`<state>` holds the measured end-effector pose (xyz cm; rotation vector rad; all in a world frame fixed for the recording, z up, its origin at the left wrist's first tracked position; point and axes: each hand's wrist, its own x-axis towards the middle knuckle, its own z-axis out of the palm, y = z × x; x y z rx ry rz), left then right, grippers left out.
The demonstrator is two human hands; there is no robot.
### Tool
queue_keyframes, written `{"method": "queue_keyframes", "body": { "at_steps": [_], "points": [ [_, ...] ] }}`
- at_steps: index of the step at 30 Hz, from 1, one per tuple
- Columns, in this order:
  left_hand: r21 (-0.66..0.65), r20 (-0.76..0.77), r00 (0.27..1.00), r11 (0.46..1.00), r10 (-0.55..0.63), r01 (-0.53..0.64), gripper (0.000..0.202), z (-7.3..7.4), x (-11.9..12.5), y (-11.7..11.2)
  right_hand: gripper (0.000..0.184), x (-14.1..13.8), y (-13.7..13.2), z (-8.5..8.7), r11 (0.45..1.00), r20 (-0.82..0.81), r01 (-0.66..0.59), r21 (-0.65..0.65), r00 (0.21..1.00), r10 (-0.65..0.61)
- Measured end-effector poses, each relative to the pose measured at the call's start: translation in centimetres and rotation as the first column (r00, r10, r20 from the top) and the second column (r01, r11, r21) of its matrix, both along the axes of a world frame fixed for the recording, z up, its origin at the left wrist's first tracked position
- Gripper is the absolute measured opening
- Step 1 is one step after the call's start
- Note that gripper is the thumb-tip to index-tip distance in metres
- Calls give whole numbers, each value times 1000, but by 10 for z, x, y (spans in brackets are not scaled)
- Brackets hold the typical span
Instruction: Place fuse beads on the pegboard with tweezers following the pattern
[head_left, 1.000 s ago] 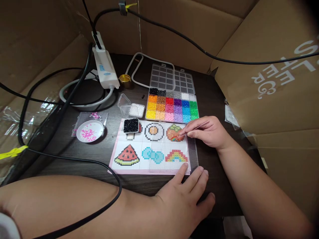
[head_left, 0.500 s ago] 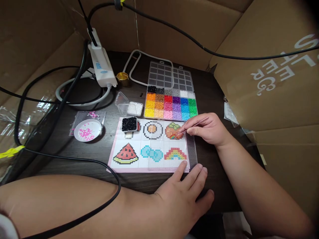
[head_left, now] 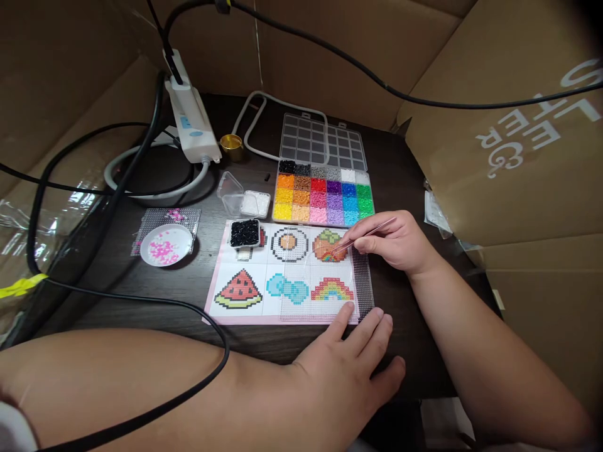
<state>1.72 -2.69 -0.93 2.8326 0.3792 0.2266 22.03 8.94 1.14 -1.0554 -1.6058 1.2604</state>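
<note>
My right hand [head_left: 391, 242] pinches a pair of thin tweezers [head_left: 372, 232], their tips down at a small multicoloured patch of beads [head_left: 330, 256]. That patch is on a clear pegboard [head_left: 296, 314], over the orange fruit drawing on a pattern sheet [head_left: 238, 270]. Whether the tips grip a bead is too small to tell. With fingers spread, my left hand [head_left: 353, 370] lies at the near edge of the pegboard, its index fingertip touching just below the rainbow drawing [head_left: 332, 290]. A square tub of black beads [head_left: 245, 233] stands on the sheet's upper left.
Behind the sheet lies an open bead case [head_left: 324, 194] with many colours. A tub of white beads [head_left: 255, 204], a white dish with pink beads [head_left: 166, 246] and another pegboard [head_left: 191, 220] are leftward. A power strip [head_left: 193, 129] and black cables [head_left: 141, 300] surround the left side.
Both hands and the tweezers stay in nearly the same place. The view has shifted very slightly.
</note>
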Motion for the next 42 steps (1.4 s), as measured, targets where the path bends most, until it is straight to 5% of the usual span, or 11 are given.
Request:
{"method": "queue_keyframes", "body": {
  "at_steps": [12, 30, 42],
  "points": [
    [7, -18, 1000, 1000, -9, 9, 59, 3, -1, 1, 16, -1, 7, -8, 994, -270, 92, -55, 957, -104],
    [-7, -29, 999, 1000, -27, 27, 71, 3, 0, 2, 14, 0, 7, -7, 995, -209, 94, -28, 973, -98],
    [40, -22, 999, 998, -45, 46, 53, 2, 0, 8, 12, -3, 6, -4, 997, -142, 76, -30, 987, -79]
  ]
}}
